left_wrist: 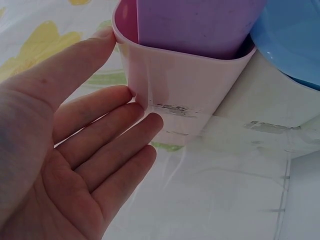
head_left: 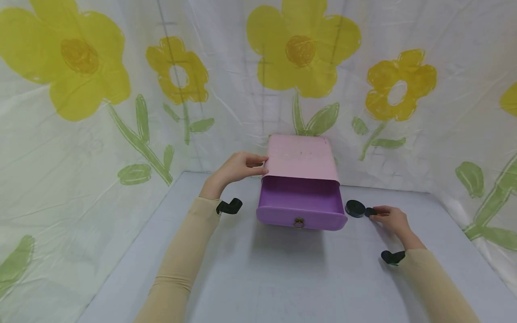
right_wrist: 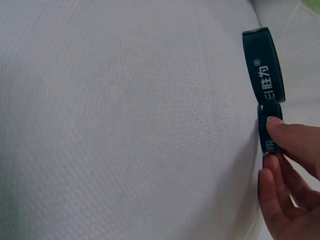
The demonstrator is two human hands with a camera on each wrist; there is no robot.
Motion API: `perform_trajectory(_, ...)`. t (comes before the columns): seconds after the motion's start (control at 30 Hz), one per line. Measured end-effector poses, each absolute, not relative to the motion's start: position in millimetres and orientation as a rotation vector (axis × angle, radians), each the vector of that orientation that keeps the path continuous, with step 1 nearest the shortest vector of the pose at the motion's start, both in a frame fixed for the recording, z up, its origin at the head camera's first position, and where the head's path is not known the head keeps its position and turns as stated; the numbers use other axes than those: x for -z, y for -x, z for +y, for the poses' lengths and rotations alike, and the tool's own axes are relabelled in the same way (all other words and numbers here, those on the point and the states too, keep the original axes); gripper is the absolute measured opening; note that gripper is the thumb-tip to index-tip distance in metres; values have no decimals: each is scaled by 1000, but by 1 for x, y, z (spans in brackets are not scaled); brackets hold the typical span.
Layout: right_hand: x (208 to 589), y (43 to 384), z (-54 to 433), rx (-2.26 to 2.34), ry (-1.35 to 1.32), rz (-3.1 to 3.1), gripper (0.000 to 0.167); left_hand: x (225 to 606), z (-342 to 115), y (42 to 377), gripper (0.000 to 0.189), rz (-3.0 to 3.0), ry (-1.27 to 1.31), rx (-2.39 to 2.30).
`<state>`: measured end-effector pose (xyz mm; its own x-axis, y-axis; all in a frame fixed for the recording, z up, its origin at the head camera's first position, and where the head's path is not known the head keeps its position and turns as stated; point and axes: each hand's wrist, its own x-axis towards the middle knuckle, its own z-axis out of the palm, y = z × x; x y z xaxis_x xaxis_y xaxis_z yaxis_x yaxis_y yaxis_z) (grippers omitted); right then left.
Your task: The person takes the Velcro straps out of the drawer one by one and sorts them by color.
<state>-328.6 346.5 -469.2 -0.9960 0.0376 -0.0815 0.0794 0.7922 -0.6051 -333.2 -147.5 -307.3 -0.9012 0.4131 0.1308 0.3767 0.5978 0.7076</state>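
Note:
My left hand [head_left: 237,169] rests its nearly straight fingertips and thumb against the left side of a pink drawer box [head_left: 300,154]. Its purple drawer [head_left: 278,217], fitted with a small ring pull [head_left: 299,223], stands pulled out, and its visible inside holds nothing. At the right, my right hand [head_left: 392,220] pinches a small black round disc [right_wrist: 270,112] between thumb and fingers. This disc has white lettering on its rim and meets the edge of a larger black disc [right_wrist: 264,65], which lies on the table just right of the drawer.
In the left wrist view, a white casing [left_wrist: 265,100] with a blue drawer [left_wrist: 295,37] adjoins the pink box. The pale table [head_left: 282,287] runs back to a white curtain [head_left: 226,125] printed with yellow flowers. Black wrist mounts [head_left: 229,206] stick out from both sleeves.

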Motion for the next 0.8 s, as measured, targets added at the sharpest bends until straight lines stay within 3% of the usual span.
perform_trajectory(0.8,457,310,350,989,-89,2985,58,309,-149,333,60,2761,-724,-1223)
